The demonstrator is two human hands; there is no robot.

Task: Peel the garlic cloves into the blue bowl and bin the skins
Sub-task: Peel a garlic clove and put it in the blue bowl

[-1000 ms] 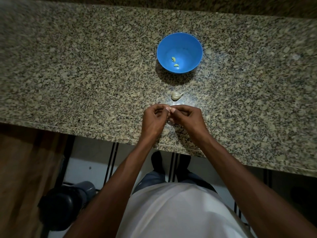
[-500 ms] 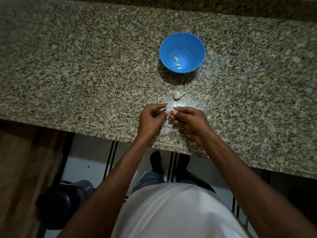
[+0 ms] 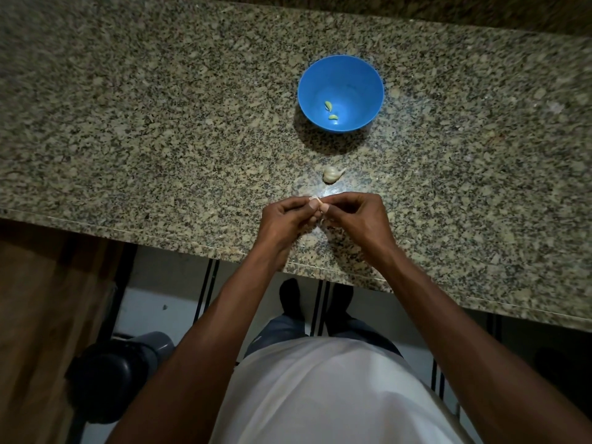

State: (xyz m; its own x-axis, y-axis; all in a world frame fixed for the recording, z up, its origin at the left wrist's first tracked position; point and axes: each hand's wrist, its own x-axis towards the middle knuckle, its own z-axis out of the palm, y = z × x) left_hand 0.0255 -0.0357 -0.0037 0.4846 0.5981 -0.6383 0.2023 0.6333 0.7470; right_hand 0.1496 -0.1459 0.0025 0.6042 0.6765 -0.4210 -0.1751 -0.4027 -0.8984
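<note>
Left hand [image 3: 283, 221] and right hand [image 3: 355, 216] meet at frame centre, fingertips curled, pinching one garlic clove [image 3: 315, 200] between them over the granite counter [image 3: 160, 123]. Unpeeled garlic piece [image 3: 331, 174] lies just above; blue bowl [image 3: 358, 78] beyond holds two peeled cloves [image 3: 330, 111].

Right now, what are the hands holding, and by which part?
Both hands pinch one garlic clove between their fingertips: left hand on its left end, right hand on its right. Which part is skin cannot be told.

Head camera looks steeply down onto countertop [image 3: 160, 123].
</note>
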